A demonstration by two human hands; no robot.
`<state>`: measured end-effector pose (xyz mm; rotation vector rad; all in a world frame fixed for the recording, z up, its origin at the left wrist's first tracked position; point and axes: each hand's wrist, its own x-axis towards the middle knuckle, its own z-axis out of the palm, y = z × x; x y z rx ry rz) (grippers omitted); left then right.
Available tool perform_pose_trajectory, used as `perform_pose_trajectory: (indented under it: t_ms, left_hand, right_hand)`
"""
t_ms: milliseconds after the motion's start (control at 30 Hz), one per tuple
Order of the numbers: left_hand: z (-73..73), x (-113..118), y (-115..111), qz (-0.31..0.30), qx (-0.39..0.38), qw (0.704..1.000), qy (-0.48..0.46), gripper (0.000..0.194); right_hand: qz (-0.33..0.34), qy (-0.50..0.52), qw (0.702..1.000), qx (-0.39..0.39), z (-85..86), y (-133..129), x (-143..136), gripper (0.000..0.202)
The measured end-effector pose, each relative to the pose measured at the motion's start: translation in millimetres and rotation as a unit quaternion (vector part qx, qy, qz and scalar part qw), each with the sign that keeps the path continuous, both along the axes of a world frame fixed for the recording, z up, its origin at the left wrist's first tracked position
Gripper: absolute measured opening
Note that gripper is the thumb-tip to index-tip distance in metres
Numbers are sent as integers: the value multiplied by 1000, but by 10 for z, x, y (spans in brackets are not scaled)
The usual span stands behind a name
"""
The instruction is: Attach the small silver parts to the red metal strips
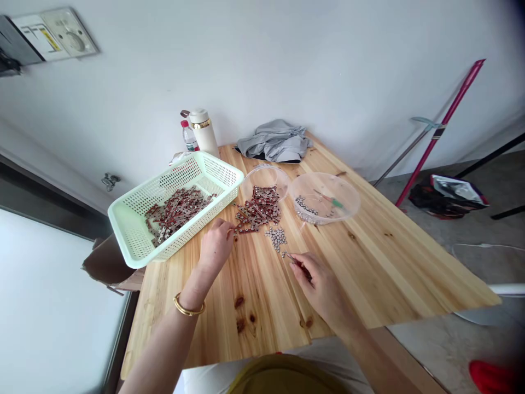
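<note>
Head view: the left hand (216,243) has its fingers drawn close together beside the pile of brown strips (258,210); whether it grips one, I cannot tell. The right hand (320,282) is closed around a slender dark item (302,267), its tip near small metal pieces (276,238) on the table (369,262). Both forearms reach forward, palms turned downward or inward.

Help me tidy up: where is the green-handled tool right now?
In the head view, the green-handled tool lies right of centre inside the clear tub, beyond the right hand and right of the pile of reddish strips.
</note>
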<state>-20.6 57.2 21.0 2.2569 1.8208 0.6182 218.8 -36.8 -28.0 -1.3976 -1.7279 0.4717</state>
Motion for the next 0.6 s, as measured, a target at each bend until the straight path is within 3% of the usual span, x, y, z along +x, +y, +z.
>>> perform_pose_trajectory:
  t_ms: [100, 200, 333, 400, 600]
  left_hand:
    - [-103, -50, 79, -15, -59, 998, -6, 13]
    - [-138, -110, 106, 0, -79, 994, -69, 14]
    - [-165, -69, 21, 61, -179, 953, -236, 17]
    - [-184, -38, -43, 67, -208, 936, -274, 20]
    - [-263, -7, -170, 87, -170, 956, -221, 13]
  right_hand:
    - [14, 15, 1000, -20, 1, -37, 40, 18]
    - [25, 27, 999, -40, 12, -41, 79, 18]
    - [40, 36, 997, -59, 71, 8, 97, 18]
    - [43, 38, 996, -62, 119, 40, 73, 17]
    - [57, 48, 996, -38, 239, 117, -109, 17]
